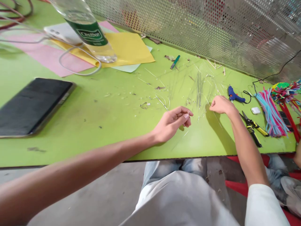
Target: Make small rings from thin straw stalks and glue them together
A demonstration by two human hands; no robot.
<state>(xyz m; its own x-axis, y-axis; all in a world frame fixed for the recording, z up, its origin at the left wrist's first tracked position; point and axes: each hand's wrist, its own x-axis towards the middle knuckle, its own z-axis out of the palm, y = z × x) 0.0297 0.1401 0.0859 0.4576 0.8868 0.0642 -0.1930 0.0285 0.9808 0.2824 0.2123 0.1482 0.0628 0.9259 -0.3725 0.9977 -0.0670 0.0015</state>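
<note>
My left hand [172,123] rests on the green table [98,125], fingers curled in a pinch on a thin pale sliver I can barely make out. My right hand [219,105] lies knuckles up a little to the right, fingers folded down onto the table among several thin clear strands [199,86] scattered there; what it holds, if anything, is hidden. A blue glue gun [234,95] lies just beyond the right hand. Yellow-handled pliers [254,127] lie right of my right forearm.
A black phone [33,105] lies at left. A clear bottle [88,29] stands on yellow paper [129,47] and pink paper [44,55], with a white cable [77,67]. Pipe cleaners [272,113], a white earbud case [255,110], a green pen [175,61] and perforated metal screen [211,28] surround.
</note>
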